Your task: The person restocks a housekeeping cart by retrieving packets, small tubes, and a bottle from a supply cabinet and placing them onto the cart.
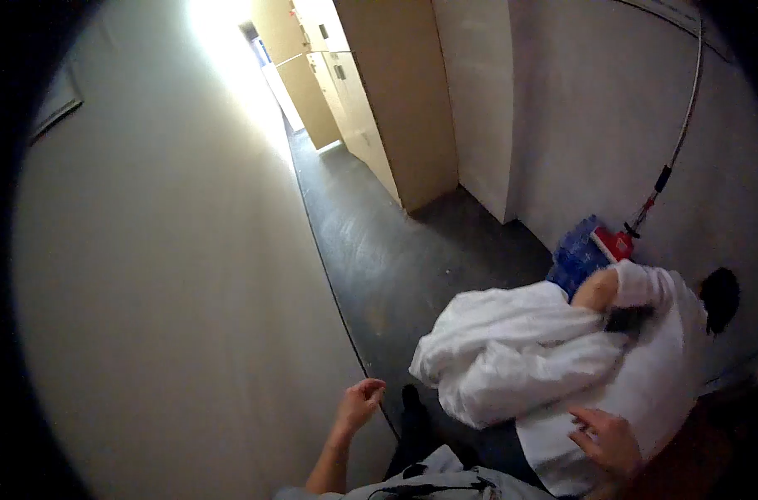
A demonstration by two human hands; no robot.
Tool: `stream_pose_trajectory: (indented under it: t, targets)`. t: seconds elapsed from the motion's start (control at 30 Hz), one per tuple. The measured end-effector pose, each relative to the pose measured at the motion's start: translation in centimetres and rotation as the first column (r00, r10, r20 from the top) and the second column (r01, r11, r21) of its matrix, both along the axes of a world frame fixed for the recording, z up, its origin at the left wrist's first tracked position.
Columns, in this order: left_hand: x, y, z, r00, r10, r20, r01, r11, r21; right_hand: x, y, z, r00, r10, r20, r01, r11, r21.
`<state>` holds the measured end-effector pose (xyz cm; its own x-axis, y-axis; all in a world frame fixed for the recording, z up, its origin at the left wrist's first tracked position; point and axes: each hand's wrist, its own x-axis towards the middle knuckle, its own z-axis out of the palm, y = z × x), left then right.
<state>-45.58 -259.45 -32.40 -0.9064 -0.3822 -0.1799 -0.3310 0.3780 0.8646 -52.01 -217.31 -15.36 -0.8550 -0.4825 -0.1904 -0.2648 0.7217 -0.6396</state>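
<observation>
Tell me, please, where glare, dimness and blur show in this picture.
Head view: glare whites out the far end of the left wall; the nearer floor is dim; dark curved borders frame the image; the white cloth and right hand look soft.

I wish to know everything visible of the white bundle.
The white bundle looks like soft cloth, loosely gathered, wrinkled, with deep folds. It shows left of a co-worker's white top in the picture, seemingly against it. The co-worker's bare arm meets its upper right edge; any grip is unclear. The wearer's left hand and right hand appear clear of it.
</observation>
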Motion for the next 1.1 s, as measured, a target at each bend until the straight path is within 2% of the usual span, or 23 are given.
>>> stream_pose_trajectory:
  t: [0.07,0.1,0.17,0.2,0.27,0.3,0.33,0.4,0.47,0.5,0.57,0.6,0.67,0.7,0.73,0.77,0.8,0.83,0.9,0.93,1.0,1.07,1.1]
  targets:
    - [-4.2,-3.1,-1.6,0.997,-0.074,-0.001,0.074,0.997,-0.021,-0.4,-1.8,1.1,0.991,-0.136,0.014,0.135,0.986,0.095]
    - [-6.2,-4.8,-1.5,0.990,-0.135,0.029,0.136,0.990,-0.042,-0.7,-3.3,1.3,0.989,-0.151,-0.003,0.151,0.984,0.092]
    - [-10.3,-9.9,-4.3,0.968,-0.245,0.051,0.248,0.967,-0.057,-1.7,-8.0,0.8,0.973,-0.226,-0.040,0.225,0.907,0.356]
    - [-12.1,-12.2,-5.2,0.964,-0.264,0.020,0.264,0.963,-0.055,-3.3,-11.4,0.7,0.967,-0.244,-0.071,0.253,0.899,0.358]
    - [-15.8,-16.0,-5.4,0.953,-0.279,0.118,0.294,0.946,-0.134,-8.4,-18.6,1.4,1.000,-0.022,0.002,0.022,0.996,0.086]
    - [-18.7,-17.3,-3.4,0.926,-0.372,0.071,0.378,0.897,-0.231,-12.8,-20.7,2.7,0.999,0.047,0.006,-0.047,0.997,0.067]
    - [-21.2,-18.7,-2.8,0.929,-0.365,0.063,0.370,0.906,-0.207,-16.7,-23.5,3.1,0.992,0.128,0.019,-0.129,0.990,0.055]
    - [-25.3,-22.0,-1.4,0.944,-0.313,-0.106,0.288,0.937,-0.197,-23.7,-29.8,3.8,0.968,0.215,-0.129,-0.216,0.976,0.012]
    - [-28.3,-25.1,3.1,0.957,-0.235,-0.168,0.224,0.971,-0.086,-29.2,-35.9,3.5,0.866,0.289,-0.408,-0.299,0.953,0.039]
    - [-29.6,-26.5,4.3,0.952,-0.227,-0.207,0.217,0.974,-0.068,-30.8,-38.6,3.8,0.859,0.317,-0.402,-0.329,0.943,0.041]
    - [-33.3,-29.5,6.9,0.949,-0.198,-0.246,0.187,0.980,-0.068,-34.6,-43.4,4.0,0.905,0.315,-0.285,-0.348,0.935,-0.073]
    - [-35.1,-31.0,8.5,0.928,-0.249,-0.276,0.232,0.968,-0.094,-36.4,-45.1,3.3,0.901,0.329,-0.284,-0.367,0.925,-0.094]
    - [-39.6,-35.7,10.4,0.907,-0.305,-0.291,0.271,0.951,-0.149,-40.8,-48.8,1.1,0.856,0.507,-0.101,-0.517,0.846,-0.130]
    - [-41.8,-38.0,11.2,0.890,-0.340,-0.305,0.281,0.934,-0.222,-43.1,-50.4,0.3,0.852,0.511,-0.109,-0.523,0.839,-0.149]
    - [-44.1,-40.2,12.0,0.868,-0.380,-0.318,0.293,0.911,-0.291,-45.5,-52.0,-0.4,0.813,0.582,-0.007,-0.577,0.804,-0.146]
    - [-46.1,-42.9,12.9,0.871,-0.335,-0.359,0.247,0.931,-0.269,-47.9,-54.0,-1.2,0.761,0.642,0.092,-0.627,0.765,-0.148]
    - [-48.1,-45.6,13.8,0.871,-0.340,-0.354,0.253,0.929,-0.269,-50.7,-56.2,-1.5,0.765,0.637,0.095,-0.622,0.768,-0.152]
    - [-49.9,-48.2,14.6,0.884,-0.291,-0.366,0.185,0.936,-0.298,-53.9,-58.1,-1.3,0.761,0.640,0.104,-0.617,0.764,-0.189]
    - [-52.6,-54.2,15.4,0.904,-0.224,-0.365,0.088,0.932,-0.353,-59.2,-62.0,-0.4,0.775,0.623,0.100,-0.599,0.777,-0.194]
    - [-53.1,-57.8,15.8,0.923,-0.196,-0.330,0.066,0.927,-0.368,-62.2,-64.6,-0.1,0.768,0.640,0.028,-0.611,0.745,-0.268]
    - [-55.4,-63.6,17.7,0.947,-0.137,-0.291,-0.024,0.873,-0.487,-68.5,-70.6,1.1,0.802,0.597,0.002,-0.566,0.762,-0.314]
    - [-57.8,-69.8,17.3,0.905,0.014,-0.424,-0.149,0.946,-0.288,-73.8,-76.9,4.3,0.820,0.570,-0.049,-0.562,0.785,-0.260]
    - [-59.2,-71.8,17.8,0.903,0.107,-0.417,-0.223,0.945,-0.240,-76.2,-79.6,5.0,0.822,0.561,-0.099,-0.567,0.792,-0.224]
